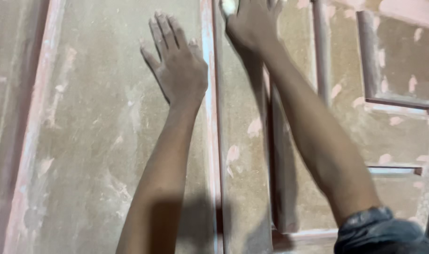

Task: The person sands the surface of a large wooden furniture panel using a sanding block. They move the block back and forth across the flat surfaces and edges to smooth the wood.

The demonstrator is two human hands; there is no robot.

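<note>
- The left hand [179, 63] lies flat on the wooden door panel [97, 141], fingers [165, 28] spread wide and holding nothing, just left of the raised vertical moulding strip [209, 117].
- The right hand [252, 21] presses on the panel just right of that strip, at the top edge of view, fingers curled over a small pale pad [228, 6], mostly hidden.
- Pinkish filler patches [233, 153] dot the wood right of the strip.
</note>
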